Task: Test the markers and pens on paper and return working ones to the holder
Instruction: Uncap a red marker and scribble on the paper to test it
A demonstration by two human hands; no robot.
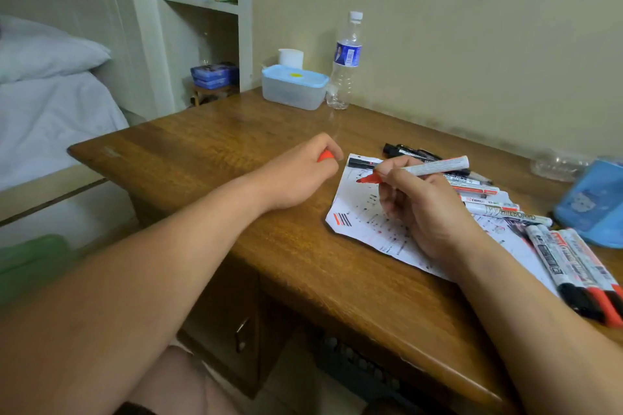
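Judged midway: uncapped marker (438, 166) pinched in right hand (428, 212), tip at scribbled paper (357, 216), cap (325, 156) clenched in left hand (296, 178), loose markers (485, 192) right of the grip, outside holder (593, 205).

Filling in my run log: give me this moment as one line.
stage: testing | right hand: holds uncapped red marker, tip at paper | left hand: grips red cap | blue holder: right of paper

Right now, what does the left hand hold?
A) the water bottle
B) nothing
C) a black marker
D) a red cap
D: the left hand curls round a red cap, while the right hand holds the uncapped red marker.
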